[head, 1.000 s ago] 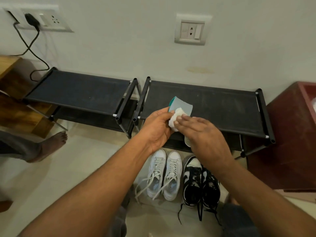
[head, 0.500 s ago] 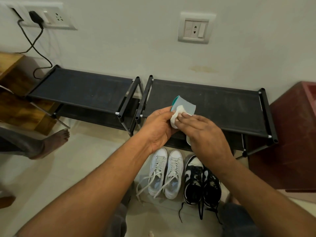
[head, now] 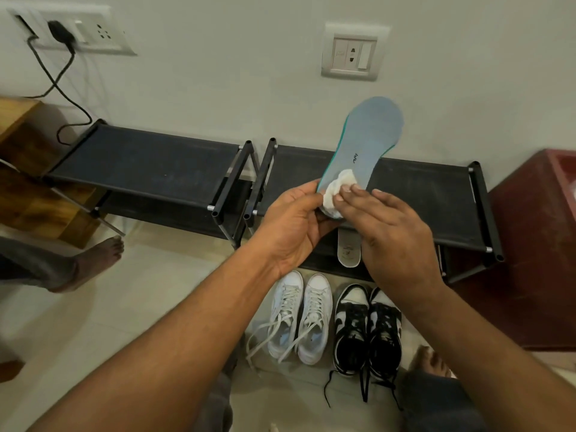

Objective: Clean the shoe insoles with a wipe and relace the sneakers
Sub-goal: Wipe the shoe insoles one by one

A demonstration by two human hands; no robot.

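Under our hands (head: 293, 226) (head: 389, 232) lies a pale, glossy tiled floor (head: 149, 300). Beyond them rises a plain matte wall (head: 233, 88) with a white socket (head: 351, 53) above the right hand. Up and left of the left hand, a black charger (head: 59, 30) is plugged in, and its cable (head: 62, 88) loops downward. Two low racks of black tube and taut dark fabric stand side by side: the left rack (head: 149, 163) beyond the left hand, the right rack (head: 436, 198) behind both hands. A dark red cabinet (head: 536, 244) stands right of the right hand, and a bare foot (head: 93, 263) rests well left of the left.

Our left hand curls round the heel end of the insole (head: 367, 145), a long, rounded grey-blue sheet with a teal edge that tilts up and away. Our right hand lies nearly flat, its straight fingers pressing a crumpled white wipe (head: 335, 194) onto the insole just above the left hand's grip. A second insole (head: 349, 251), pale grey, lies on the rack's lower shelf under the right hand. Nearer us than both hands stand white sneakers (head: 299, 319) with loose laces and, just beside them, black-and-white sneakers (head: 367, 328).
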